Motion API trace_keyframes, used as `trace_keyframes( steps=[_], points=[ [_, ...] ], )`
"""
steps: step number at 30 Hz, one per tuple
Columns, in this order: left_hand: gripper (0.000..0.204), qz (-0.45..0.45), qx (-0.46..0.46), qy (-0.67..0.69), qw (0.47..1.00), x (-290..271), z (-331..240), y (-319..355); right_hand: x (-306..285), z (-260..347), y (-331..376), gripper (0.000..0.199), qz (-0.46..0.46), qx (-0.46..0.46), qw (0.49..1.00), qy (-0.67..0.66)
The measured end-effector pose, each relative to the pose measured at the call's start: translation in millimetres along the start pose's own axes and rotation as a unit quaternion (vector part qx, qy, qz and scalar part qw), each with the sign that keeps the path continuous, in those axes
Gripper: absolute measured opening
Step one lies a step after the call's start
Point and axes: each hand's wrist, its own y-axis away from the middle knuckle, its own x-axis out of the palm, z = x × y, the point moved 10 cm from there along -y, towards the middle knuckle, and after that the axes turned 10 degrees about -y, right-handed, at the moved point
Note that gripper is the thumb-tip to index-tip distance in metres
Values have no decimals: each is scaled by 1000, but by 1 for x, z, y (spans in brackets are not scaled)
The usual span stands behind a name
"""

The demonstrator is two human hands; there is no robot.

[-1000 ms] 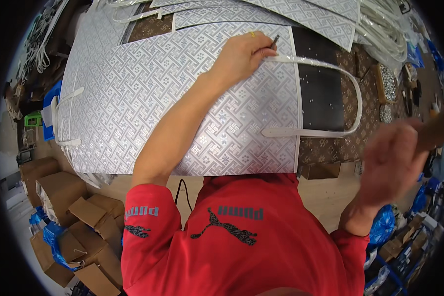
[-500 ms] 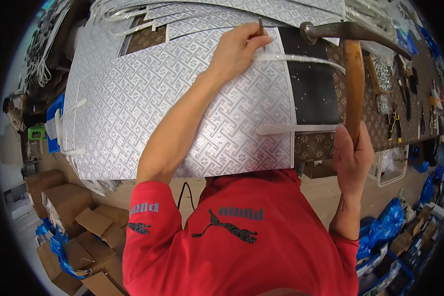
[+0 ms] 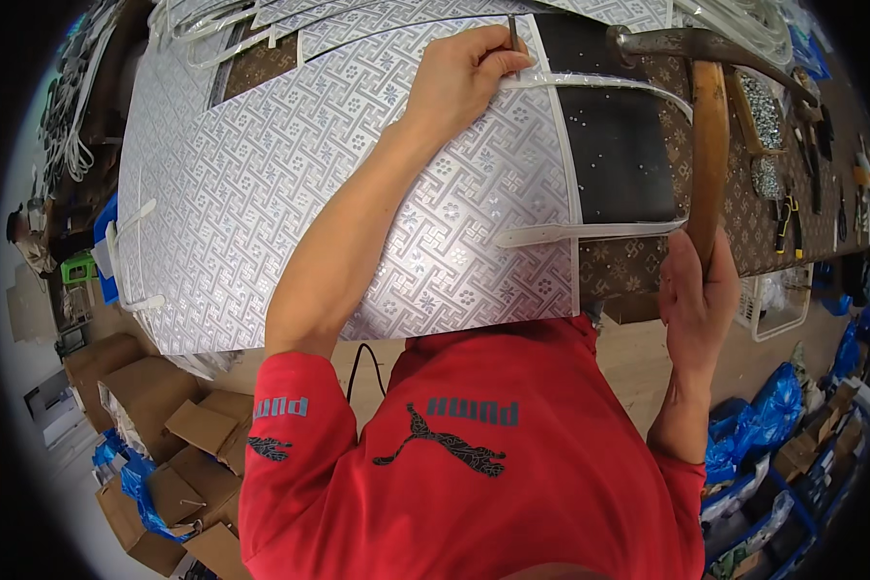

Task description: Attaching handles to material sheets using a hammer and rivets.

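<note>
A large silvery-white patterned sheet [image 3: 251, 203] covers most of the table before me. Near its right edge, my left hand [image 3: 454, 82] pinches a thin metal punch [image 3: 513, 33] upright, beside the end of a clear strap [image 3: 619, 83] that curves off to the right. My right hand [image 3: 698, 295] is wrapped round the wooden handle of a hammer [image 3: 710, 159], whose metal head is raised to the right of the punch. A second, whitish strap [image 3: 580, 231] lies across the sheet's edge, closer to me. The punch's tip is hard to make out behind my fingers.
A black pad [image 3: 621, 155] lies partly under the sheet's right edge, on a brown patterned tabletop [image 3: 623, 271]. To the right are a box of small metal pieces [image 3: 759, 116] and yellow-black pliers [image 3: 789, 227]. Cardboard boxes [image 3: 155, 387] crowd the floor at left.
The hammer and my right hand appear slightly farther right. The whole view has shifted a little; my left hand still keeps the punch upright by the strap.
</note>
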Motion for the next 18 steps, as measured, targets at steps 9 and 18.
trace_keyframes(
  steps=[9,18],
  points=[
    [10,-11,51,-73,996,-3,-12,1,6,45,-9,12,1,-110,989,94],
    [12,-26,129,-172,976,2,-24,9,31,55,-37,13,54,-64,994,70]
  ],
)
